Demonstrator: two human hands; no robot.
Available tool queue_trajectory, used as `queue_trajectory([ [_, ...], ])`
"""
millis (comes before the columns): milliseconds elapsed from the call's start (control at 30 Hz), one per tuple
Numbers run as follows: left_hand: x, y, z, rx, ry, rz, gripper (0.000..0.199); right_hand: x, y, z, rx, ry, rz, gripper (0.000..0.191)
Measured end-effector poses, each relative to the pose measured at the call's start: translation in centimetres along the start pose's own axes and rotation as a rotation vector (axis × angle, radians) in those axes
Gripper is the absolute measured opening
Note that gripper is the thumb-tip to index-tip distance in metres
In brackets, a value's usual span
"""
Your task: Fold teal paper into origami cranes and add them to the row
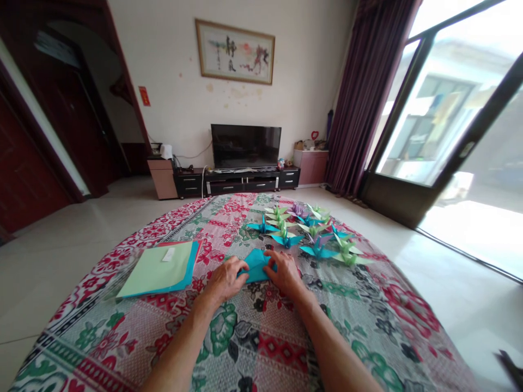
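Observation:
A blue piece of folded paper (pixel 256 265) lies on the flowered tablecloth (pixel 241 348), between my two hands. My left hand (pixel 227 277) grips its left edge, thumb and fingers curled together. On its right side, my right hand (pixel 284 269) pinches the paper with bent fingers. Just beyond and to the right stand several folded paper cranes in blue, green and purple, the closest being a blue crane (pixel 287 239). To the left rests a stack of square paper sheets (pixel 159 269), pale green on top, with blue and red edges showing below.
A small white scrap (pixel 169 254) sits on the paper stack. Past the round table's far edge are a television (pixel 245 146) on a low dark cabinet (pixel 190 184), a purple curtain (pixel 359 98) and a glass door on the right.

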State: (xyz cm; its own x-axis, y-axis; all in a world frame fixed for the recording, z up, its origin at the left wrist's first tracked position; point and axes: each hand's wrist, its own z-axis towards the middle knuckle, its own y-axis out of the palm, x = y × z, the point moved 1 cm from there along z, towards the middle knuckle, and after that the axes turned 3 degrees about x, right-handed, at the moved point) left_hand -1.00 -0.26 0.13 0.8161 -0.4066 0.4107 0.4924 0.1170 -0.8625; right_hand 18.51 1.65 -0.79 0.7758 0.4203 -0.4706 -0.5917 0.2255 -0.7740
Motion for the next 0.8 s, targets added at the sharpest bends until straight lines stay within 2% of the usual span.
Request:
queue_trajectory([
  [100, 0.10, 0.04, 0.03, -0.035, 0.020, 0.016, 0.028, 0.03, 0.21, -0.08, 0.003, 0.028, -0.027, 0.032],
  [300, 0.51, 0.01, 0.02, -0.063, 0.014, 0.055, 0.027, 0.31, 0.50, -0.07, 0.013, 0.040, -0.010, 0.033],
  [467, 0.46, 0.03, 0.10, -0.072, 0.007, 0.066, 0.026, 0.22, 0.29, -0.19, 0.024, 0.003, -0.023, 0.023],
  [667, 0.66, -0.17, -0.03, -0.082, 0.011, 0.069, 0.027, 0.02, 0.11, -0.31, 0.010, -0.033, -0.063, 0.027],
  [800, 0.40, -0.05, -0.03, -0.055, 0.013, 0.031, 0.028, 0.09, 0.22, -0.29, -0.020, -0.083, -0.113, 0.021],
])
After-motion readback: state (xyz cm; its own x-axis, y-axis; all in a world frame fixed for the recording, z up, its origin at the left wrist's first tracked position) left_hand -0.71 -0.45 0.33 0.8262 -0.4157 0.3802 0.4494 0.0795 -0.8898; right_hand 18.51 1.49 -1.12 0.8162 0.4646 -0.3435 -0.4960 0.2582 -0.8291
